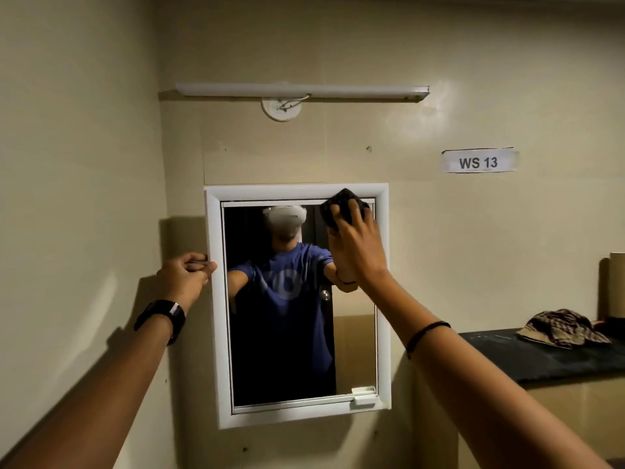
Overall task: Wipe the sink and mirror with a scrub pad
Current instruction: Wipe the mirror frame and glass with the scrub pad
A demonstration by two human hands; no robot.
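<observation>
A white-framed mirror (355, 350) hangs on the beige wall in front of me, its glass reflecting a person in a blue shirt. My right hand (356, 245) presses a dark scrub pad (341, 201) flat against the glass at the mirror's top right corner, fingers spread over the pad. My left hand (186, 275) grips the frame's left edge at mid height, fingers curled round it. The sink is out of view.
A tube light fixture (301, 91) is mounted above the mirror. A paper label reading WS 13 (478, 160) is stuck to the wall at right. A dark counter (541, 357) at right carries a crumpled checked cloth (564, 328).
</observation>
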